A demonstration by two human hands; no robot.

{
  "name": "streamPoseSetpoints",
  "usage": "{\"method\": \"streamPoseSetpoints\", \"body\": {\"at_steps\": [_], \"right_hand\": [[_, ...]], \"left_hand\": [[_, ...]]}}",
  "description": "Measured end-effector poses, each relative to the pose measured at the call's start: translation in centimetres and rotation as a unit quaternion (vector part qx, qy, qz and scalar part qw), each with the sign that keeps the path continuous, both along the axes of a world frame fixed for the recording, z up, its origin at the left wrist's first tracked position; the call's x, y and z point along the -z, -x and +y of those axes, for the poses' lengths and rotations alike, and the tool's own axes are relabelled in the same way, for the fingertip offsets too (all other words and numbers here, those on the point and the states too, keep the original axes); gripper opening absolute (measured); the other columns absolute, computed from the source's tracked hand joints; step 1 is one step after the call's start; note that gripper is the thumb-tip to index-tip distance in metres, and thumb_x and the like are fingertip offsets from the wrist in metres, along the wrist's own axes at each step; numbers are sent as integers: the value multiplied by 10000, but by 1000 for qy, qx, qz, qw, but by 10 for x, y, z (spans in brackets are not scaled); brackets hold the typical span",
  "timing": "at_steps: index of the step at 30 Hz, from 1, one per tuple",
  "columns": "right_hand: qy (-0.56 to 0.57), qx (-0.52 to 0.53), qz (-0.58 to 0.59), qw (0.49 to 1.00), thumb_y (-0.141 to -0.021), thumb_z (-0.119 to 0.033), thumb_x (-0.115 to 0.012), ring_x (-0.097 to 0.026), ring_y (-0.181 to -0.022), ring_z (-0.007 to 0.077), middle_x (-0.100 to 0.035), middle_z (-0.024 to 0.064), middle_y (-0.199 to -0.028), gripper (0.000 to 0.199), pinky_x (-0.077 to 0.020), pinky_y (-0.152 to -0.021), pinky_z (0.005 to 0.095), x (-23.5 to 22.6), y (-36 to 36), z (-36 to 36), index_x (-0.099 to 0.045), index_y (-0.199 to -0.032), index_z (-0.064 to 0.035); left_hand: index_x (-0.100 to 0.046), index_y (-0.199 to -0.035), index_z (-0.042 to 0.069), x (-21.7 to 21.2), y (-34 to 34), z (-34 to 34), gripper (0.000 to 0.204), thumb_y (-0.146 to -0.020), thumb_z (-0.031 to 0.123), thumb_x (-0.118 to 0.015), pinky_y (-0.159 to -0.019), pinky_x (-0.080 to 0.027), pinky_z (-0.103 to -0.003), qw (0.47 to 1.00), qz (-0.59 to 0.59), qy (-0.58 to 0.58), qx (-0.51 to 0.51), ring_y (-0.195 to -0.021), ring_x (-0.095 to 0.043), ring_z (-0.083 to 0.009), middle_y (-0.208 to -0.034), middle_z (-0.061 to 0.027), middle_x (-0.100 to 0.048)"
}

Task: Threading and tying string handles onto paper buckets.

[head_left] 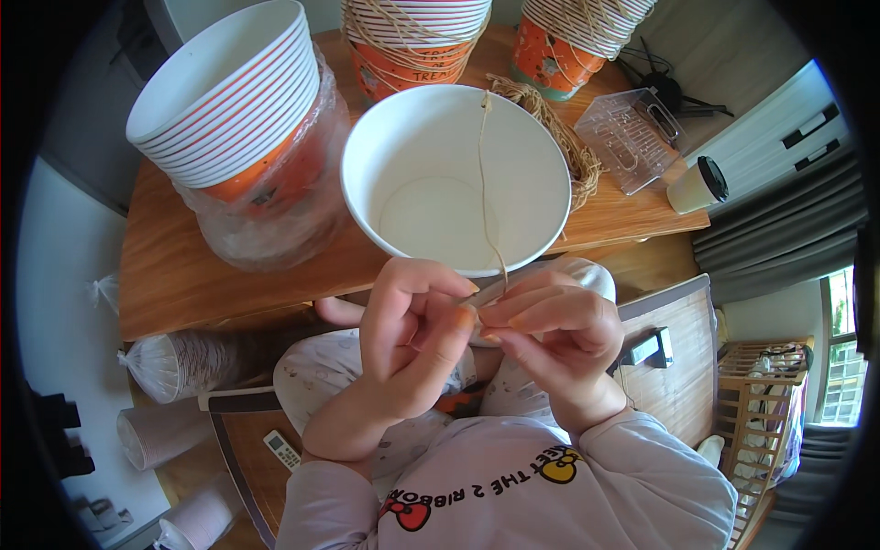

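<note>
- Both hands, left hand [412, 321] and right hand [550, 325], pinch jute twine [483, 183] at the white paper bucket [403, 147] near rim.
- Looks mid-tying; next needs steady tension, I'd guess.

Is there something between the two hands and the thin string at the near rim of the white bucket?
Nothing visible. The left hand and right hand already pinch the string at the near rim of the white bucket; the string runs across its open mouth.
</note>
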State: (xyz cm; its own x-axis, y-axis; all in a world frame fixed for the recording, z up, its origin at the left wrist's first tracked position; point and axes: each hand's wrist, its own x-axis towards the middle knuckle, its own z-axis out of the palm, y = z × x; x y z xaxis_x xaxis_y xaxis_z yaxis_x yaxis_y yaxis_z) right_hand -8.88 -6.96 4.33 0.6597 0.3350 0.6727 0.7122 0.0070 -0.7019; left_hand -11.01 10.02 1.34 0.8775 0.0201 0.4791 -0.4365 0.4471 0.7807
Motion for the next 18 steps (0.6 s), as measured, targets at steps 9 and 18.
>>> {"method": "streamPoseSetpoints", "body": {"at_steps": [9, 18], "right_hand": [[205, 148, -349, 902, -706, -185, -713, -553, -728, 131, -722, -43, -925, 314, -405, -623, 262, -14, -16, -5, -678, -1013, -126], [221, 111, -342, 907, -711, -180, -697, -556, -780, 113, -659, -77, -926, 330, -425, -709, 266, -21, -20, 7, -663, -1038, -166]], "left_hand": [[-576, -927, 2, -17, 4, 16, 129, -885, 59, -684, -517, -315, -194, 961, 14, -255, -106, -574, -431, -25, -731, -10, -556], [-637, -863, -12, -24, 4, 28, 126, -920, 100, -652, -518, -309, -199, 978, 109, -175, 15, -584, -438, -20, -634, 26, -542]]}}
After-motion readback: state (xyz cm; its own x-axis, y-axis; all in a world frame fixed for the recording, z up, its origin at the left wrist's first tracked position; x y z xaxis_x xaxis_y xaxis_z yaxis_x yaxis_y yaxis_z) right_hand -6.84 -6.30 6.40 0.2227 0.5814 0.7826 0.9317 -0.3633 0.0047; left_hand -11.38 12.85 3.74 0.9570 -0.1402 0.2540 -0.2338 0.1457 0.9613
